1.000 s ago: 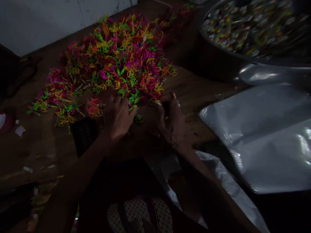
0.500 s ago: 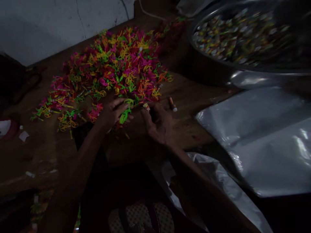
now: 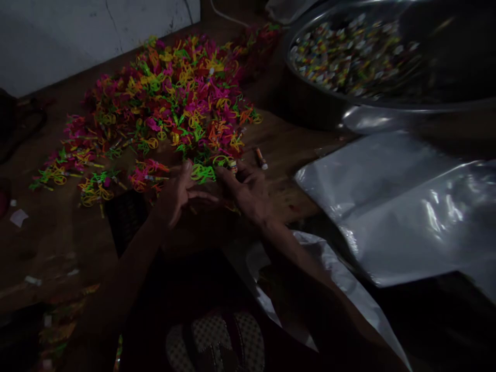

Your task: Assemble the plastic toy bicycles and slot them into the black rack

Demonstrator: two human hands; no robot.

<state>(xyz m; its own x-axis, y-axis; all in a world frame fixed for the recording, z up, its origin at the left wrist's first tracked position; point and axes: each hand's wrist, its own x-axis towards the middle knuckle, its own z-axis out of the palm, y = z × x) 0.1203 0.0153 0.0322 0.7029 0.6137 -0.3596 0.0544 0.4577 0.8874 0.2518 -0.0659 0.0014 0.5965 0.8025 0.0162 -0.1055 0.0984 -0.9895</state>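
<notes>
A heap of small bright plastic pieces [image 3: 170, 98], pink, green, yellow and orange, covers the brown wooden table [image 3: 58, 232]. At the heap's near edge my left hand [image 3: 176, 194] pinches a green plastic piece [image 3: 202, 173] between thumb and fingers. My right hand [image 3: 246, 188] meets it from the right, fingers curled, and grips a small light-tipped piece [image 3: 232, 166] at its fingertips. The two hands nearly touch. A small stick-like piece [image 3: 261, 158] with a white end lies loose just right of my right hand.
A large round metal basin [image 3: 321, 98] full of small mixed-colour items stands at the back right. Shiny silver plastic bags [image 3: 406, 206] lie on the right. A white wall [image 3: 58, 36] bounds the table at the back. Paper scraps [image 3: 18, 217] lie at the left.
Both hands drew a green piece out of the heap's edge and came together over it. The view shifted, so the heap and basin sit further left.
</notes>
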